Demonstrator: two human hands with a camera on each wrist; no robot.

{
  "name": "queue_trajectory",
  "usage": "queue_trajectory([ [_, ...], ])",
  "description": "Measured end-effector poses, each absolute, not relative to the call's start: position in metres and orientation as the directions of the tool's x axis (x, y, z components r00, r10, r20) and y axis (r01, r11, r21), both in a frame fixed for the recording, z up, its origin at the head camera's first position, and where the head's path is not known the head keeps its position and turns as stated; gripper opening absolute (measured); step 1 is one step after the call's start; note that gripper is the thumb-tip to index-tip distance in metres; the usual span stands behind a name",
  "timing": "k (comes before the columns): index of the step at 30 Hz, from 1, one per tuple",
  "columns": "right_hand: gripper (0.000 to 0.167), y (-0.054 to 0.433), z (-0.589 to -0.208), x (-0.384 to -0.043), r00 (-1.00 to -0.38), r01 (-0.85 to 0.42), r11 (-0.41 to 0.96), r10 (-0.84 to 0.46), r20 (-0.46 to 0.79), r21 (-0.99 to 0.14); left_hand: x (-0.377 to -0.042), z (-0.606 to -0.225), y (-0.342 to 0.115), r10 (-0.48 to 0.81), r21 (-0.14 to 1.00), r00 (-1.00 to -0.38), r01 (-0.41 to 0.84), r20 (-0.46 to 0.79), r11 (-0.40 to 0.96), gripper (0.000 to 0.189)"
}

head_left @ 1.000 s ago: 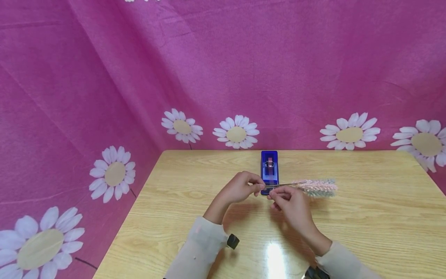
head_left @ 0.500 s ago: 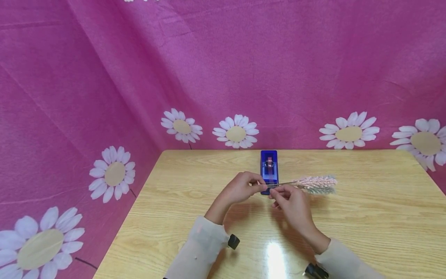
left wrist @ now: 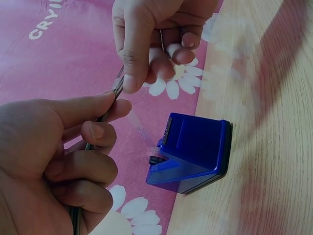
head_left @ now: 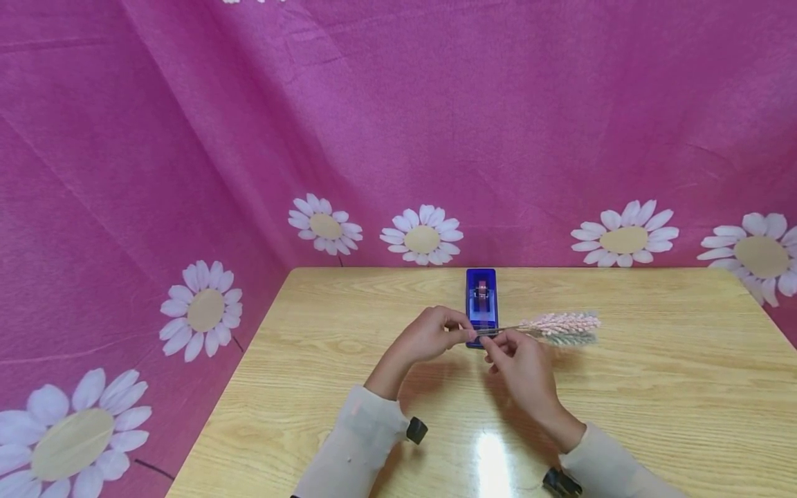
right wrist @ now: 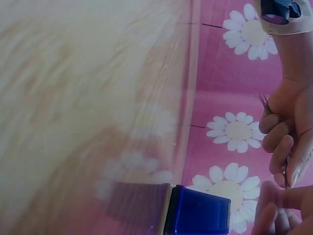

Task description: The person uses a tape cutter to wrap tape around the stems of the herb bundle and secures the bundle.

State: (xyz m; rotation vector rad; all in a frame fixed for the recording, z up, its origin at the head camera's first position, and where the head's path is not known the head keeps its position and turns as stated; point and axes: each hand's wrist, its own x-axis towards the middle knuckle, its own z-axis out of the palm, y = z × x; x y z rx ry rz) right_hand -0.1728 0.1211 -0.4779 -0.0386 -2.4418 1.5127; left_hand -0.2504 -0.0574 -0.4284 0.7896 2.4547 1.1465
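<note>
A bunch of artificial flower sprigs [head_left: 563, 325], with fluffy pink and grey-green heads and thin dark stems, lies across both hands in the head view. My left hand [head_left: 429, 335] grips the stems near their ends, its fingers curled round them in the left wrist view. Beside it, my right hand [head_left: 526, 366] pinches the same stems [left wrist: 119, 84] between thumb and finger. What looks like clear tape shows faintly at that pinch. Just behind the fingertips stands a blue tape dispenser [head_left: 481, 294], touched by neither hand as far as I can see.
A light wood-grain table [head_left: 654, 387] carries the dispenser near its far edge. Pink cloth [head_left: 498, 124] with printed daisies hangs behind and to the left. A dark wrist camera [head_left: 417, 430] sits at the left cuff, and another [head_left: 562, 483] at the right.
The flower heads have turned and tilted slightly, pink now lying above grey-green. My right hand has shifted a little to the left. Both hands keep their grip; the dispenser stays put.
</note>
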Motion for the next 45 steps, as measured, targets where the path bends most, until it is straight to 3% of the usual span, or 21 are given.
queue_trajectory([
  [6, 0.024, 0.123, -0.479, -0.171, -0.957, -0.125, 0.498, 0.168, 0.237, -0.858, -0.25, -0.429, -0.057, 0.597, 0.763, -0.8, 0.351, -0.056, 0.543, 0.017],
  [13, 0.023, 0.124, -0.465, -0.165, -0.937, -0.225, 0.471, 0.137, 0.322, -0.853, -0.25, -0.43, -0.057, 0.585, 0.749, -0.809, 0.347, -0.066, 0.564, 0.019],
  [20, 0.008, 0.138, -0.425, -0.179, -0.908, -0.343, 0.637, -0.037, 0.417, -0.69, -0.25, -0.43, -0.056, 0.579, 0.728, -0.813, 0.361, -0.059, 0.582, 0.018],
  [22, 0.013, 0.145, -0.411, -0.188, -0.925, -0.34, 0.699, -0.128, 0.358, -0.629, -0.25, -0.43, -0.056, 0.576, 0.724, -0.815, 0.362, -0.059, 0.586, 0.018],
  [26, 0.021, 0.161, -0.389, -0.211, -0.932, -0.349, 0.766, -0.345, 0.112, -0.54, -0.25, -0.43, -0.056, 0.569, 0.719, -0.82, 0.358, -0.063, 0.595, 0.018],
  [32, 0.034, 0.178, -0.384, -0.244, -0.774, -0.361, 0.678, -0.601, -0.2, -0.64, -0.249, -0.43, -0.056, 0.562, 0.712, -0.823, 0.348, -0.079, 0.609, 0.019],
  [35, 0.043, 0.181, -0.39, -0.256, -0.692, -0.306, 0.64, -0.658, -0.297, -0.704, -0.249, -0.431, -0.055, 0.568, 0.706, -0.82, 0.362, -0.068, 0.608, 0.018],
  [39, 0.039, 0.182, -0.4, -0.267, -0.6, -0.186, 0.586, -0.703, -0.381, -0.789, -0.25, -0.432, -0.054, 0.576, 0.697, -0.816, 0.388, -0.044, 0.603, 0.018],
  [42, 0.036, 0.182, -0.408, -0.27, -0.56, -0.055, 0.532, -0.717, -0.415, -0.845, -0.249, -0.432, -0.053, 0.578, 0.696, -0.815, 0.395, -0.036, 0.6, 0.018],
  [45, 0.032, 0.181, -0.412, -0.271, -0.564, 0.03, 0.475, -0.718, -0.407, -0.879, -0.249, -0.431, -0.054, 0.58, 0.695, -0.814, 0.398, -0.035, 0.6, 0.018],
])
